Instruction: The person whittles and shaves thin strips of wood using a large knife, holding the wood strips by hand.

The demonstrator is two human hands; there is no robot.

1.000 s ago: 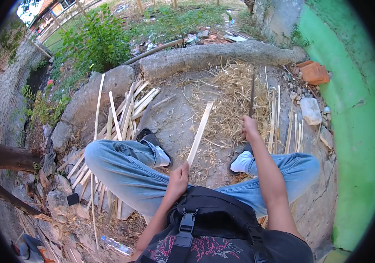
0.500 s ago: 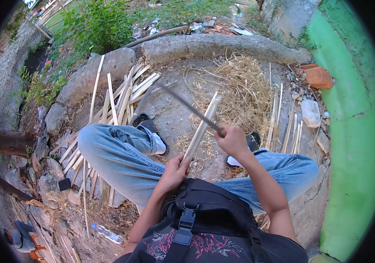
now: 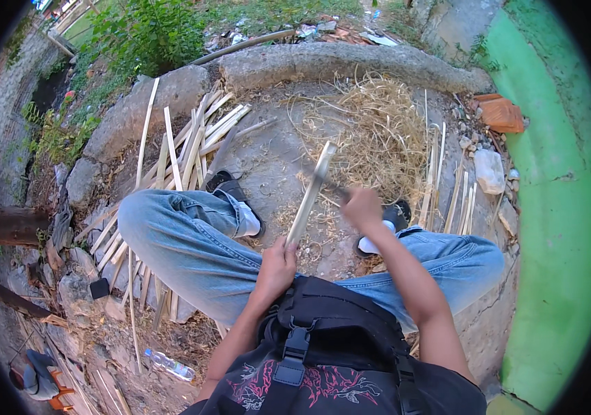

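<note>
My left hand point(image 3: 278, 270) is closed around the lower end of a pale split bamboo piece point(image 3: 307, 200), which slants up and away between my knees. My right hand point(image 3: 362, 209) grips a long dark knife point(image 3: 338, 189); its handle is hidden in my fingers. The blade is smeared by motion and meets or crosses the bamboo in its upper part; whether it is cutting in, I cannot tell. Thin pale shavings point(image 3: 385, 131) lie in a tangled heap beyond the bamboo, to the right.
Pale strips point(image 3: 186, 149) are piled left of my left leg, with more strips point(image 3: 436, 169) beyond my right knee. A low stone kerb point(image 3: 351, 61) curves across the far side. A green wall point(image 3: 551, 228) stands at right. A plastic bottle point(image 3: 170, 365) lies at lower left.
My right hand has shifted slightly right and the knife blade has swung closer in line with the bamboo, now blurred. The bamboo's far end has tipped slightly left.
</note>
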